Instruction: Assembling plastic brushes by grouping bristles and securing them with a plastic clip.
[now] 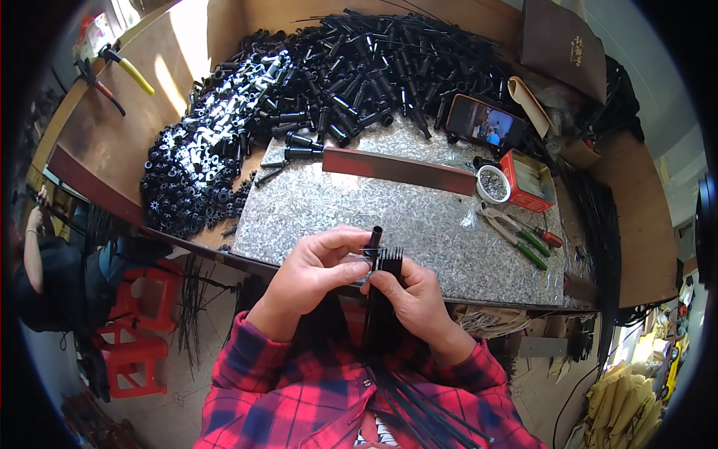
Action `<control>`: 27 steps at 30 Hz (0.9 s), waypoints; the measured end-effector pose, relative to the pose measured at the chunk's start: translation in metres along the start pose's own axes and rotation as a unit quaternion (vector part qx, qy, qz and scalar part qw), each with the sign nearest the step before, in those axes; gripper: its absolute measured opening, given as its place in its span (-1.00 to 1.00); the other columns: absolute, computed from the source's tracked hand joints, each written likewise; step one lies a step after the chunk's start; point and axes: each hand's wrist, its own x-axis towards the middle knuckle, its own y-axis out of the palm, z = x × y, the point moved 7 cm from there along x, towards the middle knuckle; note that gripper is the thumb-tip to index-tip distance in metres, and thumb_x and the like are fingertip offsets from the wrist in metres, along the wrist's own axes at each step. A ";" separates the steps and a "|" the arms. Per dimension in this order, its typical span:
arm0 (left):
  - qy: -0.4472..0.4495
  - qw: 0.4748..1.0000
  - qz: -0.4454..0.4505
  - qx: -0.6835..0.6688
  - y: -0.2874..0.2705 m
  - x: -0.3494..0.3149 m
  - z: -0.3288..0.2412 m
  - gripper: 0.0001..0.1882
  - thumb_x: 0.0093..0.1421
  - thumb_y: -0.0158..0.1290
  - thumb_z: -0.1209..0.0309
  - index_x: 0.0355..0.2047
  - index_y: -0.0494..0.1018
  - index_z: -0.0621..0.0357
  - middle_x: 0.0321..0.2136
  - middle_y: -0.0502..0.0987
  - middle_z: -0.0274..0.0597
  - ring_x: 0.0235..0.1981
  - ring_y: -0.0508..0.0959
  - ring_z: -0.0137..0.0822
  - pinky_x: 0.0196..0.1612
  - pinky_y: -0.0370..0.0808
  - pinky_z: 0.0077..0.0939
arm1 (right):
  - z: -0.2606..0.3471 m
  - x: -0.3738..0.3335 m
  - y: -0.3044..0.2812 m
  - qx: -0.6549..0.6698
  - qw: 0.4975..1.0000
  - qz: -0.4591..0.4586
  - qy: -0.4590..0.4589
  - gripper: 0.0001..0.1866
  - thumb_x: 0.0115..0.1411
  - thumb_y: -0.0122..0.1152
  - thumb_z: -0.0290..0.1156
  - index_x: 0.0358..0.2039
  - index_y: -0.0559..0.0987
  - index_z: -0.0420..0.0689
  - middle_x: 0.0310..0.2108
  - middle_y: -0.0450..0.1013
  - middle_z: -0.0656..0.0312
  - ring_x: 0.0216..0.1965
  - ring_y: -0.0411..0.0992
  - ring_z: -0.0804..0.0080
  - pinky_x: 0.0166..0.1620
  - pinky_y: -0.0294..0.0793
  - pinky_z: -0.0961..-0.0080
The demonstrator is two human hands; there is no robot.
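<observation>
My left hand (pixel 313 271) is closed in a pinch around a short black plastic tube (pixel 376 236), which stands upright between thumb and fingers. Close against it, my right hand (pixel 407 295) grips a bundle of thin black ribs (pixel 390 260), their tips fanned side by side like comb teeth. The tube and the rib tips nearly meet; whether they touch I cannot tell. A fine wire seems to run by the left fingertips, too small to make out well. The lower part of the bundle is lost against dark clothing. More thin black rods (pixel 422 408) lie across my lap.
A large heap of black tubular parts (pixel 340 82) covers the back, with small black rings (pixel 183 176) at left. On the speckled board (pixel 299 217) lie a reddish bar (pixel 396 170), phone (pixel 485 123), white cup (pixel 493 184), red box (pixel 529 179) and green-handled pliers (pixel 516 236). A person (pixel 56 277) sits at far left.
</observation>
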 end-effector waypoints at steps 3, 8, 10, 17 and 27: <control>0.040 0.997 -0.048 0.038 0.002 -0.005 -0.005 -0.70 0.09 0.13 0.65 -0.13 0.47 0.34 -0.17 0.48 -0.24 -0.17 0.51 -0.44 -0.13 0.47 -0.59 | 0.008 0.000 0.001 -0.018 1.000 0.002 -0.024 -0.85 0.24 0.14 -0.41 -0.29 0.55 -0.23 -0.43 0.50 0.33 -0.39 0.41 0.66 -0.31 0.40 0.67; 0.020 0.995 -0.070 0.072 0.006 -0.006 -0.009 -0.71 0.09 0.13 0.63 -0.13 0.48 0.33 -0.26 0.53 -0.25 -0.26 0.53 -0.47 -0.18 0.49 -0.60 | 0.018 -0.001 0.001 -0.073 0.996 -0.012 -0.055 -0.84 0.19 0.20 -0.42 -0.30 0.57 -0.25 -0.42 0.48 0.34 -0.38 0.40 0.66 -0.32 0.38 0.65; 0.009 0.995 -0.081 0.060 0.005 -0.007 -0.009 -0.71 0.09 0.13 0.61 -0.13 0.48 0.34 -0.26 0.55 -0.22 -0.29 0.54 -0.47 -0.21 0.49 -0.61 | 0.024 0.000 0.003 -0.098 0.993 -0.006 -0.069 -0.83 0.17 0.22 -0.42 -0.29 0.57 -0.25 -0.44 0.47 0.33 -0.39 0.40 0.65 -0.33 0.38 0.64; -0.014 0.998 -0.067 0.000 -0.001 -0.007 -0.001 -0.71 0.09 0.13 0.59 -0.13 0.48 0.38 -0.27 0.56 -0.16 -0.34 0.55 -0.44 -0.26 0.50 -0.61 | 0.016 0.001 -0.003 -0.059 0.997 -0.006 -0.056 -0.82 0.11 0.27 -0.36 -0.40 0.55 -0.21 -0.52 0.45 0.19 -0.52 0.38 0.46 -0.41 0.33 0.50; 0.009 0.992 -0.077 -0.096 0.002 -0.014 0.016 -0.65 0.10 0.15 0.55 -0.08 0.42 0.35 -0.17 0.53 -0.04 -0.19 0.56 -0.28 -0.14 0.50 -0.49 | -0.004 0.003 -0.001 0.002 0.999 0.047 0.016 -0.83 0.17 0.24 -0.41 -0.26 0.55 -0.20 -0.38 0.49 0.39 -0.35 0.38 0.74 -0.30 0.39 0.72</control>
